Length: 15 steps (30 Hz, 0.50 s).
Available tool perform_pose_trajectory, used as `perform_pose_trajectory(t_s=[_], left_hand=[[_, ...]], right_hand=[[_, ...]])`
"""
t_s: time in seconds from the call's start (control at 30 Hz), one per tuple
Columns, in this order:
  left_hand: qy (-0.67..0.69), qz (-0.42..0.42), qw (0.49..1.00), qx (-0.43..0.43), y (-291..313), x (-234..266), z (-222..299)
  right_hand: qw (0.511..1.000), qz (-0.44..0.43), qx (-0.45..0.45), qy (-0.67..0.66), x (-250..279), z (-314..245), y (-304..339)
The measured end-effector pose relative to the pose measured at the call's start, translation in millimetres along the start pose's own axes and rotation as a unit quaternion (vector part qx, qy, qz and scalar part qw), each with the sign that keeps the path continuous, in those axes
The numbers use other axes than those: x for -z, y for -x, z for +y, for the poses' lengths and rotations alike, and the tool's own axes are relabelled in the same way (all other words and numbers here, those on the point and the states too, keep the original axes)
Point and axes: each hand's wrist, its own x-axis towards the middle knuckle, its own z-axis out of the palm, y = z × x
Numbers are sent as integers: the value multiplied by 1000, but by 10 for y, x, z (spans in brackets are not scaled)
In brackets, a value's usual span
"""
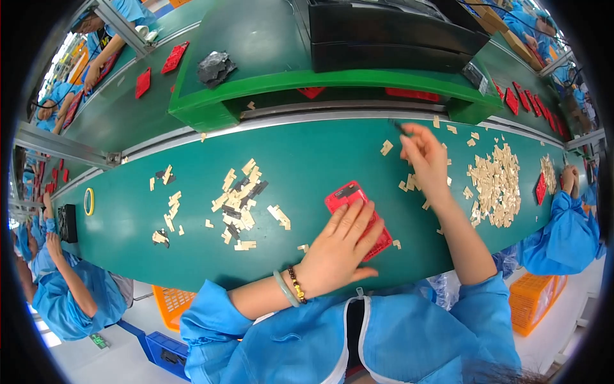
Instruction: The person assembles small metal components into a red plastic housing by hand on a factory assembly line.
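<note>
A red plastic case (337, 200), a shallow rectangular shell with a dark part at its upper end, lies tilted on the green table. My left hand (339, 240) lies across it, fingers over its face and near its right edge, thumb apart below. Beyond the case, to the right, my right hand (425, 157) is raised with its fingers pinched. A small dark piece (398, 127) sticks out from the fingertips; its kind is too small to make out. Small beige pieces (409, 184) lie on the table beside the right hand.
A big pile of beige pieces (497, 185) covers the right side; a mixed beige and black pile (240, 201) lies left. A tape roll (89, 201) sits at the far left. A green shelf (211, 115) with a black box (390, 38) stands behind. Co-workers sit on both sides.
</note>
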Motion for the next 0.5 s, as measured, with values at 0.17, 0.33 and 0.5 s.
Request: perform_pose_trajectory(t_s=[0.17, 0.33, 0.5], left_hand=[[-125, -11, 991, -52, 185, -314, 173], [-204, 104, 963, -140, 321, -85, 222], [-209, 234, 940, -136, 743, 578, 40]], right_hand=[[920, 10, 230, 317, 110, 98, -468], [841, 52, 242, 481, 150, 369, -1035], [839, 59, 118, 527, 521, 697, -1303]])
